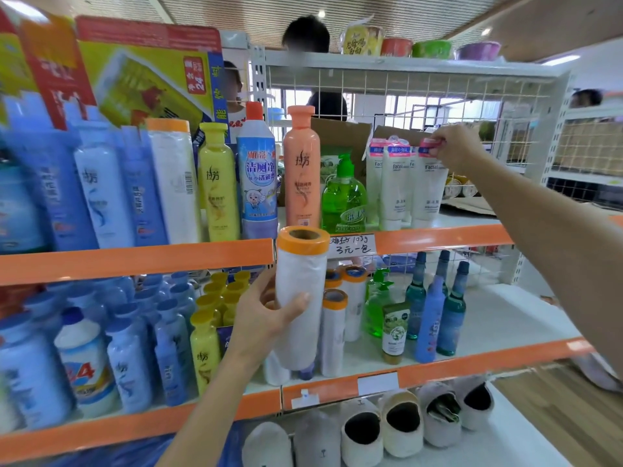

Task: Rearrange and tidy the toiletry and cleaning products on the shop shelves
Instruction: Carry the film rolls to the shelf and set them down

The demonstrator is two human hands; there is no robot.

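pink tube top (pixel 431 146) mostly hidden in right hand (pixel 455 148).

Left hand (pixel 266 315) holds a film roll (pixel 301 298) upright in front of the shelf edge (pixel 135 259). Behind and below it, more rolls (pixel 333 332) stand on the lower shelf (pixel 472 357). Right of that hand: pump bottle (pixel 377 305), small tube (pixel 395 332), three tall bottles (pixel 435 308). Above it, on the upper shelf, a tall bottle (pixel 301 166) and a soap dispenser (pixel 344 197). Right hand (pixel 455 146) pinches the top of the rightmost facial tube (pixel 429 183); two further tubes (pixel 391 183) stand left of that hand.
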